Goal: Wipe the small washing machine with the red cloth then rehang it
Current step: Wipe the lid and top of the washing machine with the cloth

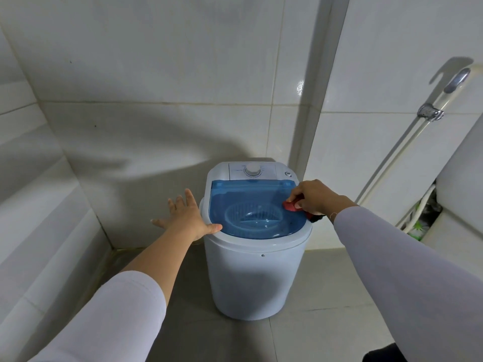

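Note:
The small white washing machine stands on the floor in the middle of the view, with a clear blue lid and a white dial at its back. My right hand presses a bunched red cloth onto the lid's right edge; most of the cloth is hidden under my fingers. My left hand is spread flat with fingers apart at the machine's left rim, thumb touching the rim, holding nothing.
White tiled walls close in behind and to the left, forming a corner. A spray hose on its metal bracket runs down the right wall. A white toilet tank stands at the right edge. Grey floor tiles lie in front.

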{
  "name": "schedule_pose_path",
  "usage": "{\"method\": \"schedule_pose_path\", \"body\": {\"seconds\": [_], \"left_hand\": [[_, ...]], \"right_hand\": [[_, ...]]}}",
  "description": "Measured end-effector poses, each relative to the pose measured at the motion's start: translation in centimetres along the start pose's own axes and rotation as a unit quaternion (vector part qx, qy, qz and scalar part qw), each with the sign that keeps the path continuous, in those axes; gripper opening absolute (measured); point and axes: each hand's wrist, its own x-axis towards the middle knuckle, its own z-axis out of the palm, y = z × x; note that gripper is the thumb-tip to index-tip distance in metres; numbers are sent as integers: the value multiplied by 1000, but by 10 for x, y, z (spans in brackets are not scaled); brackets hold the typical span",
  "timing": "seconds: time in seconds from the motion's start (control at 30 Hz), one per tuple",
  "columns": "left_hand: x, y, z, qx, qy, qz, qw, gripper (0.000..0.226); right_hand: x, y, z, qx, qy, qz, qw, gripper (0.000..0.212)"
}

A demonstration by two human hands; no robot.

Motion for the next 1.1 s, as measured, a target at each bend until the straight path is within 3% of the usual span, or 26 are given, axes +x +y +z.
{"method": "schedule_pose_path", "body": {"seconds": [0.2, 0.33, 0.6, 1.1], "left_hand": [[-4, 0, 1, -1, 12, 0, 1000, 129], [-8, -1, 4, -48, 9, -3, 999, 126], [-11, -5, 7, -93, -18, -3, 995, 132], [-11, -4, 6, -67, -16, -1, 998, 130]], "right_hand": [[1, -18, -12, -81, 11, -18, 997, 23], [8, -66, -8, -53, 28, -98, 993, 28], [12, -145, 41, -128, -43, -234, 963, 34], [6, -98, 28, -134, -55, -156, 977, 30]]}}
